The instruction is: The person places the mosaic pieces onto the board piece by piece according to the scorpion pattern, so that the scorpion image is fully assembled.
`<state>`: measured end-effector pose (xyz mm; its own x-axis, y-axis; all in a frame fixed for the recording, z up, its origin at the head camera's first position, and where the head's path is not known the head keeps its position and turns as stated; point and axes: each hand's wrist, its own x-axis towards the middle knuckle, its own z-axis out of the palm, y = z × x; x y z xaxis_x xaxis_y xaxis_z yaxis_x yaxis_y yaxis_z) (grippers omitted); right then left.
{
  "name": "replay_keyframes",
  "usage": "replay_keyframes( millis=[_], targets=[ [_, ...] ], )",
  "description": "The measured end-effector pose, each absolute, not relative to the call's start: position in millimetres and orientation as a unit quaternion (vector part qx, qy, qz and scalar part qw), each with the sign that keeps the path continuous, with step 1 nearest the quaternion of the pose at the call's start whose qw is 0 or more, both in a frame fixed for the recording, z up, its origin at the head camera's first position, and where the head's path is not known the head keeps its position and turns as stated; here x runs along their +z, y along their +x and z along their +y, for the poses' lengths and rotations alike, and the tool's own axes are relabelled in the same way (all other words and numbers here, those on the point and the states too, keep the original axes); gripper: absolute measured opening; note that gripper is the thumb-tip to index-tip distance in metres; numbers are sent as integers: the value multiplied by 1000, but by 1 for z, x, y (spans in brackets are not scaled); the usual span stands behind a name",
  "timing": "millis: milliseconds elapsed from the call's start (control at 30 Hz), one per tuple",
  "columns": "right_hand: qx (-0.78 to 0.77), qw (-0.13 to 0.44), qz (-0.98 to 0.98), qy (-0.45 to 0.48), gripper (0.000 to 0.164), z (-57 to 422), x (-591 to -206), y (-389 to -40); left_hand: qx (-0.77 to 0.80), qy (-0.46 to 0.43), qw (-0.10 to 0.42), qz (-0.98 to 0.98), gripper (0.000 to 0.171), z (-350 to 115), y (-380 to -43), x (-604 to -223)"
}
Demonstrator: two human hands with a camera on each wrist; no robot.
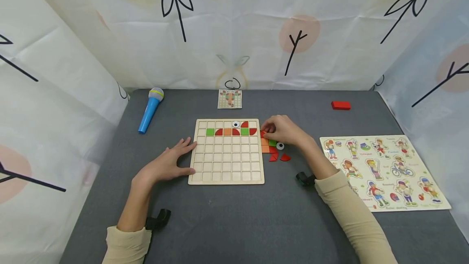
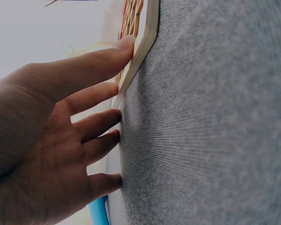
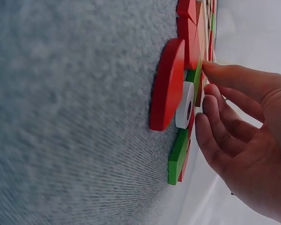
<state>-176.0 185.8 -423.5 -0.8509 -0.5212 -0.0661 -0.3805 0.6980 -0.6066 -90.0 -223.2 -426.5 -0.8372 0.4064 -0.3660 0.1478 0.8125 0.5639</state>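
Note:
A square wooden grid board point(image 1: 227, 178) lies on the table, with green, red and orange pieces and an eye piece point(image 1: 236, 124) in its upper rows. My left hand point(image 1: 166, 164) is spread at the board's left edge, thumb and forefinger touching the rim; in the left wrist view the thumb point(image 2: 98, 63) lies on that edge. Beside the board's right edge, my right hand point(image 1: 283, 129) pinches a red piece point(image 1: 262, 133) between thumb and forefinger; its full shape is hidden. Under and near it are orange squares point(image 1: 265, 148), a green piece point(image 3: 178, 157), a red quarter-round point(image 3: 167, 86) and another eye piece point(image 1: 280, 146).
A small pattern card point(image 1: 229, 99) lies behind the board. A blue toy microphone point(image 1: 148, 113) is at the back left, a red block point(image 1: 340, 105) at the back right. A picture puzzle board point(image 1: 388, 174) lies to the right, next to my right forearm. White printed cloth surrounds the table.

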Motion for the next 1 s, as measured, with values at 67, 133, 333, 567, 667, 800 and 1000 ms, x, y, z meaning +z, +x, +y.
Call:
replay_keyframes(
  millis=[67,133,333,567,667,800,1000],
  targets=[
    [-293,121,915,-248,19,185,-422,-177,266,151,243,921,94,-223,-90,-426],
    [-286,122,917,-251,20,185,-421,-178,265,151,243,921,94,-223,-91,-427],
    [-274,123,918,-257,23,188,-420,-180,264,152,243,921,94,-222,-91,-426],
    [-271,121,915,-272,22,188,-421,-181,264,151,242,921,94,-221,-91,-425],
    [-266,123,917,-270,24,184,-421,-182,265,151,241,921,94,-221,-91,-426],
    [-254,128,922,-264,23,180,-420,-184,265,150,243,921,95,-222,-90,-425],
    [-240,133,925,-261,21,180,-419,-185,264,150,242,921,94,-222,-89,-425]
  ],
)
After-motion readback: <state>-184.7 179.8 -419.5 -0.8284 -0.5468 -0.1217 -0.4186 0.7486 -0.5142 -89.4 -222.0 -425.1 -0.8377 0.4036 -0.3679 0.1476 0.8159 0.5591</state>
